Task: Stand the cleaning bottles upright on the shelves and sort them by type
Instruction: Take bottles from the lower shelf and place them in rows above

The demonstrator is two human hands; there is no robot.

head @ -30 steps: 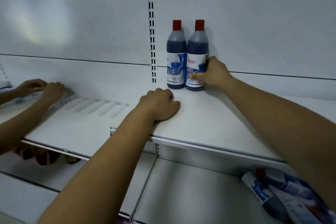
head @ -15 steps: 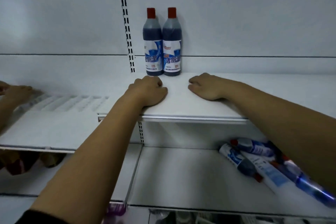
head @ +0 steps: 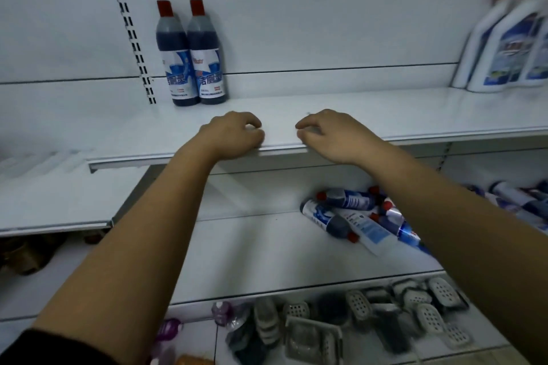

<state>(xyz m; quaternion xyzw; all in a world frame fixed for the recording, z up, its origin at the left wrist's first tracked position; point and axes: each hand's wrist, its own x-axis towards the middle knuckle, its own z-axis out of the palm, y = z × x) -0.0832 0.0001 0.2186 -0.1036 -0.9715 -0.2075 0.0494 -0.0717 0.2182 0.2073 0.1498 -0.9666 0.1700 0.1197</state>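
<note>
Cleaning bottles of the dark-blue kind, two of them with red caps, stand upright and touching side by side at the back of the upper shelf [head: 385, 109]: the left bottle [head: 177, 56] sits just beside the slotted rail [head: 130, 27] and the right bottle [head: 208, 59] is pressed against it. Far to the right on the same shelf we see white bottles [head: 504, 47] with red caps, also upright, though blurred. On the lower shelf [head: 261, 249] a pile of bottles [head: 355, 222] lies on its side, dark-blue and white ones mixed and crossing one another, and we make out more lying bottles [head: 516, 197] at the far right edge, partly hidden by the right forearm. At the front lip of the upper shelf we find the left hand [head: 234, 135] and the right hand [head: 332, 136], near each other but apart, knuckles up. The fingers of both are loosely curled inward and hold nothing; the right fingertips [head: 308, 131] seem to touch the shelf surface, and the left hand rests over the lip. Both hands are well apart from the upright pair. Below, on the bottom shelf, lie perforated soap dishes [head: 427, 302] in a jumble.
</note>
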